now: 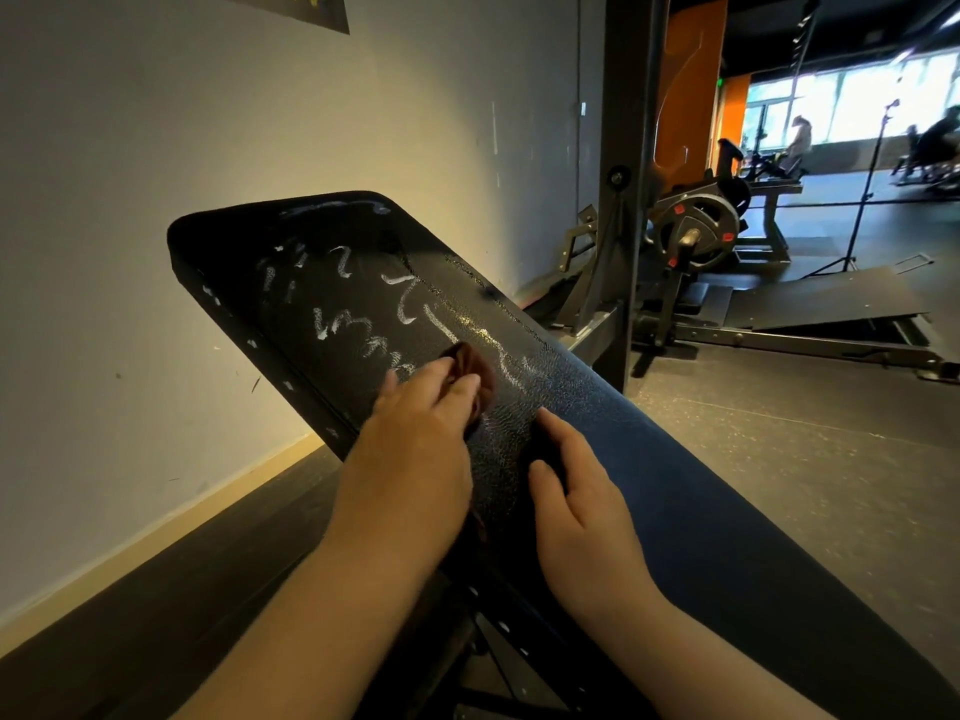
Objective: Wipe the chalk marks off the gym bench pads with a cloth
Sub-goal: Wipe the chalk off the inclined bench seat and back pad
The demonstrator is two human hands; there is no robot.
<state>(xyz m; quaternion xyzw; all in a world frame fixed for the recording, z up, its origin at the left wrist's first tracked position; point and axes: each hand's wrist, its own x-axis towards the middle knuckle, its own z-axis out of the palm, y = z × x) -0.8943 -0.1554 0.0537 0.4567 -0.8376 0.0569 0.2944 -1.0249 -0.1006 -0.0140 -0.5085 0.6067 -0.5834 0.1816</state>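
Grey wall (156, 200) left — weight-plate machine (693, 228) (black) beyond, right.

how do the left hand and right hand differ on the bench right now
The left hand holds a dark reddish-brown cloth against the black padded bench pad, at the edge of the white chalk marks; the right hand holds nothing. The left hand sits higher up the pad, the right hand lower, on unmarked surface. Both touch the pad.

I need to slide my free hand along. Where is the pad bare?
Bare: lower right strip of the bench pad, between the right hand and its right edge. Crowded: chalk marks cover the upper half, left hand and cloth just below.
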